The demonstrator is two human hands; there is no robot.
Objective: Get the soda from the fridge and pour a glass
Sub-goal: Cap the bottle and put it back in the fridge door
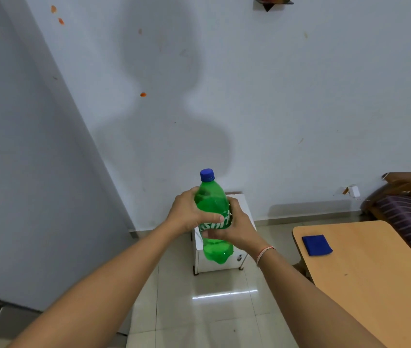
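A green soda bottle with a blue cap is held upright in the air in front of me, cap on. My left hand grips its upper body from the left, thumb across the label. My right hand grips the label band from the right, fingers wrapped under. The tall grey fridge fills the left side, its door closed. No glass is in view.
A small white cabinet stands on the tiled floor against the wall, behind the bottle. A wooden table at the right carries a blue cloth. A bed with a striped cover lies at the far right.
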